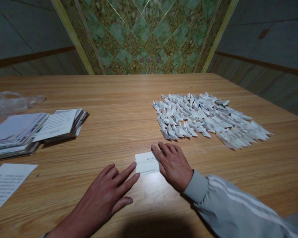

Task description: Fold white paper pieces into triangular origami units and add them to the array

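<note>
A small white paper slip (146, 162) with printed text lies flat on the wooden table (124, 109) in front of me. My right hand (173, 165) lies palm down over the slip's right end, fingers pressing on it. My left hand (109, 191) rests flat on the table just left of the slip, fingers spread, its fingertips at the slip's left edge. Neither hand grips anything. Beyond my right hand lies a wide pile of several small folded white paper pieces (206, 119).
Two stacks of printed paper sheets (34, 130) sit at the left, with a crumpled clear plastic bag (10, 102) behind them. A single printed sheet (5, 185) lies at the near left edge. A patterned green wall panel (149, 33) stands behind the table.
</note>
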`<act>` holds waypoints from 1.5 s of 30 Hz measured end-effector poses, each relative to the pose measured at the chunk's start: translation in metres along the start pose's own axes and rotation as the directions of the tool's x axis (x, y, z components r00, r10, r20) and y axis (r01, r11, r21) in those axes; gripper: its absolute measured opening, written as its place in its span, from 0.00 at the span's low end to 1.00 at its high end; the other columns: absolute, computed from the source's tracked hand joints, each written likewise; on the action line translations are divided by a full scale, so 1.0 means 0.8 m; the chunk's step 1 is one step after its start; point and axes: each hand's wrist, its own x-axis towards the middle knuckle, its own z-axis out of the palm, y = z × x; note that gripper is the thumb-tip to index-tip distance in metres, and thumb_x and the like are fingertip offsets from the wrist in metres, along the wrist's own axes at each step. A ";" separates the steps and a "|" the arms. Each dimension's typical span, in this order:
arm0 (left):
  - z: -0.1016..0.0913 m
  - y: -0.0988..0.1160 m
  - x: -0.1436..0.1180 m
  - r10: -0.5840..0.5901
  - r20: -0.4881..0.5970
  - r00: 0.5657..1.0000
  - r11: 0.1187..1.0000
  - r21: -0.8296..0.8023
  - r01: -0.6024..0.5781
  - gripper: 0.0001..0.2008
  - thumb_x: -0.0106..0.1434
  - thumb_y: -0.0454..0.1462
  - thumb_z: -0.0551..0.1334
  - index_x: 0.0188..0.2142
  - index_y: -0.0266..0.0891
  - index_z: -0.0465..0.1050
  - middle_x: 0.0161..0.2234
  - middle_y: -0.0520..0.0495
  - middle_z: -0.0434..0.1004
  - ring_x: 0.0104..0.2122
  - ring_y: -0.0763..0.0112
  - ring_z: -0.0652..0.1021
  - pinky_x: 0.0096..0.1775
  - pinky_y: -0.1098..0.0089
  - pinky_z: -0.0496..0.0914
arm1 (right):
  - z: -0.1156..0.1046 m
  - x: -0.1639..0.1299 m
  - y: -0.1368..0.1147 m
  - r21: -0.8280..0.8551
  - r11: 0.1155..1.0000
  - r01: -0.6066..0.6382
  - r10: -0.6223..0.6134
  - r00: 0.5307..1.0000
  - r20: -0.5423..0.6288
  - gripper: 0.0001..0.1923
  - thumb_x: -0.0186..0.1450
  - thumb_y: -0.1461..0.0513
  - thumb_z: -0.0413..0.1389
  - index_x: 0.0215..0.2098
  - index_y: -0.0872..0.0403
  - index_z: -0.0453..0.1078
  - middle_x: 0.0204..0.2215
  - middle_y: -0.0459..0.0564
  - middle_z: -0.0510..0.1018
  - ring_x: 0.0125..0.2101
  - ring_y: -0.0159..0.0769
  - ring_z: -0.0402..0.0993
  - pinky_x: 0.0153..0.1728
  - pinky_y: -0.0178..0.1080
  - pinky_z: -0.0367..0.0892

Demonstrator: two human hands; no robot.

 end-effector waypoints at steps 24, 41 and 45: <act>0.022 0.010 0.072 -0.139 -0.397 0.907 0.953 -0.301 0.014 0.08 0.71 0.32 0.55 0.42 0.34 0.73 0.37 0.42 0.82 0.35 0.67 0.82 0.36 0.70 0.77 | -0.010 0.004 0.013 0.316 0.916 0.247 -0.184 0.959 -0.217 0.17 0.64 0.55 0.62 0.49 0.52 0.73 0.50 0.54 0.77 0.49 0.45 0.67 0.53 0.49 0.55; 0.020 0.004 0.040 0.017 -0.203 0.979 0.979 -0.194 -0.057 0.15 0.72 0.29 0.53 0.54 0.41 0.71 0.48 0.43 0.79 0.47 0.61 0.75 0.52 0.56 0.67 | -0.028 0.017 0.051 0.660 0.730 0.180 -0.282 0.958 0.051 0.08 0.70 0.57 0.59 0.39 0.50 0.79 0.35 0.46 0.83 0.42 0.36 0.74 0.50 0.43 0.59; 0.024 0.003 0.043 0.010 -0.265 0.964 0.983 -0.172 -0.057 0.14 0.72 0.28 0.52 0.48 0.41 0.74 0.46 0.44 0.81 0.45 0.63 0.75 0.51 0.57 0.67 | -0.017 0.019 0.052 0.572 0.809 0.134 -0.180 0.983 0.025 0.14 0.71 0.57 0.57 0.31 0.54 0.76 0.28 0.47 0.79 0.34 0.35 0.71 0.42 0.41 0.60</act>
